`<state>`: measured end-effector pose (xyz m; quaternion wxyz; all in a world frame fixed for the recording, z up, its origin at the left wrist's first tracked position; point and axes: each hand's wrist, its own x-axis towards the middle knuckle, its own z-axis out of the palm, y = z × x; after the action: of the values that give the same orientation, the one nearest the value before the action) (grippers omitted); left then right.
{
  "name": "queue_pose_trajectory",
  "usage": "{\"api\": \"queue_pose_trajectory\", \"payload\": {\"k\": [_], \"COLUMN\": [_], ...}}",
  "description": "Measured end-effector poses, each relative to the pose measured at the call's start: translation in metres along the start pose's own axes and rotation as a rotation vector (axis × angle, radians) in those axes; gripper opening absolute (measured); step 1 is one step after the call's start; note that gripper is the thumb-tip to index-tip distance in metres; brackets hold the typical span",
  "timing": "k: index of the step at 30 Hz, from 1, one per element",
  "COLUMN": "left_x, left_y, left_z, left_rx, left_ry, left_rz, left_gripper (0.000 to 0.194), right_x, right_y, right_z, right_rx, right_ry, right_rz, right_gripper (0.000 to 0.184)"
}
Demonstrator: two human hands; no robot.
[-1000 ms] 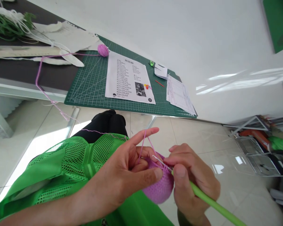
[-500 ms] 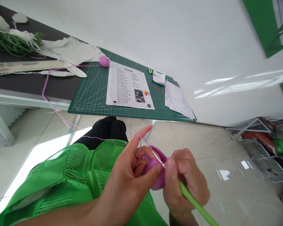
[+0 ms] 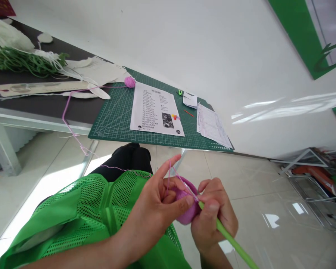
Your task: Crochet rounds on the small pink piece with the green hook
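Note:
Pinched between thumb and fingers, a pink crochet piece (image 3: 186, 216) rests in my left hand (image 3: 159, 205). Its index finger points up, with pink yarn (image 3: 169, 175) looped over it and running down to the work. My right hand (image 3: 215, 216) is closed around a crochet hook (image 3: 229, 239) with a thick green handle. The hook's thin metal shaft lies at the upper edge of the crochet piece, by my left thumb tip. The yarn trails left across my lap up to a small pink yarn ball (image 3: 129, 82) on the table.
A green cutting mat (image 3: 114, 123) bears a printed pattern sheet (image 3: 158, 112), a red stick (image 3: 188, 113) and stacked papers (image 3: 212, 127). Green yarn (image 3: 25, 61) and a wooden ruler (image 3: 44, 88) lie on the dark table at left. A metal rack (image 3: 310, 194) stands at far right.
Both hands have shifted slightly left, and the hook's shaft has moved against the crochet edge. The view has tilted, so the table appears lower and further right.

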<state>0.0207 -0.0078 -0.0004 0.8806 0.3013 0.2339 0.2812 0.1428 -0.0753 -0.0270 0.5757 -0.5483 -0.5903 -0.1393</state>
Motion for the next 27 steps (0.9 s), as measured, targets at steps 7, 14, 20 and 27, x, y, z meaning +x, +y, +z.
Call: {"api": "queue_pose_trajectory", "payload": {"k": [7,14,20,27], "left_x": [-0.004,-0.009,-0.011,-0.009], "left_y": [0.001,-0.013,-0.002,0.015], "left_z": [0.0,0.009,0.007,-0.009], "left_rx": [0.071,0.092,0.042,-0.062], "left_ry": [-0.015,0.113,0.051,-0.137], "left_rz": [-0.004,0.093,-0.014,-0.156], "left_gripper": [0.105,0.096,0.098,0.095], "right_x": [0.007,0.015,0.006,0.017], "right_y": [-0.005,-0.008,0.001,-0.004], "right_z": [-0.005,-0.011,-0.009,-0.031], "right_rx": [0.052,-0.177,-0.187,-0.093], "right_ry": [-0.081,-0.108,-0.046,-0.189], "right_rz": [0.116,-0.168,-0.274,-0.303], "right_gripper": [0.034,0.032,0.024,0.028]}}
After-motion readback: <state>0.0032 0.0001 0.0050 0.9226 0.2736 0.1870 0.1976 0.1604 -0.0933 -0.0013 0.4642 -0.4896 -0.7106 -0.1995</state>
